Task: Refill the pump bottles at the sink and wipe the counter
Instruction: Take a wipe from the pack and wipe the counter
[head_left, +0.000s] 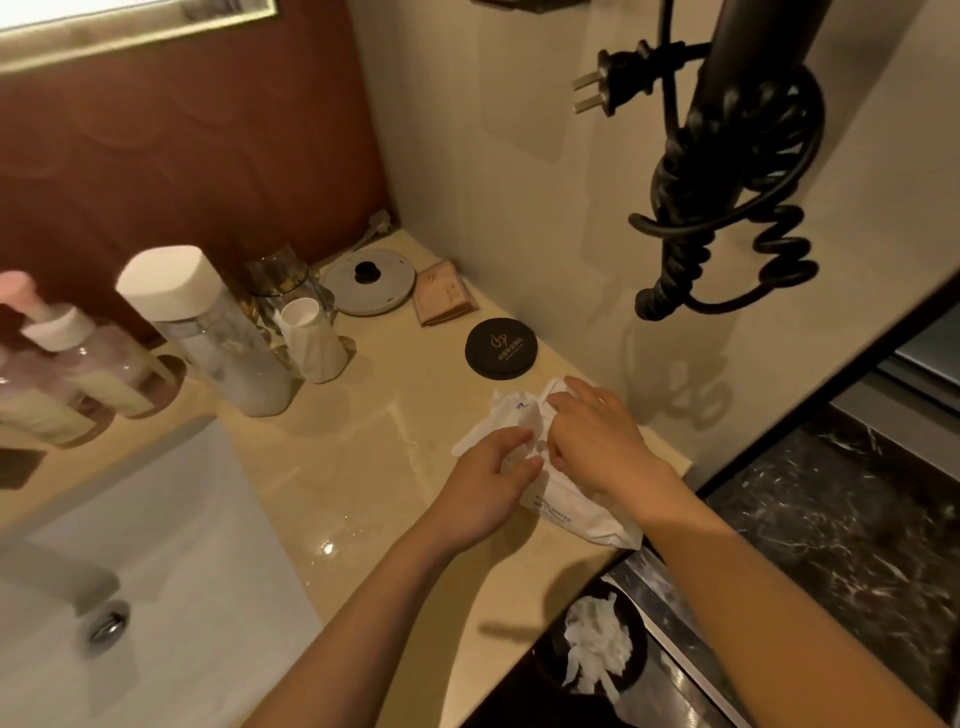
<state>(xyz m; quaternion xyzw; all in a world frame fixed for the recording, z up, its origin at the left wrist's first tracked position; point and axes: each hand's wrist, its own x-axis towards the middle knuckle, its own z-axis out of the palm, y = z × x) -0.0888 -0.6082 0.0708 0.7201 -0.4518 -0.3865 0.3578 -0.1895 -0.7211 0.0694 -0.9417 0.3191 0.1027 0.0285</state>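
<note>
Drawing wipe from pack on counter: left hand curled on wipe, right hand pinching pack mouth, hands close together. Hold pack down, pull slowly, one wipe only.

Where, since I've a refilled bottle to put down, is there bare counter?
The widest bare counter lies between the sink, the clear bottle and the wipes pack. Crowded: the back corner round the grey lid, sachet and wrapped cup, and the pump bottles' end.
</note>
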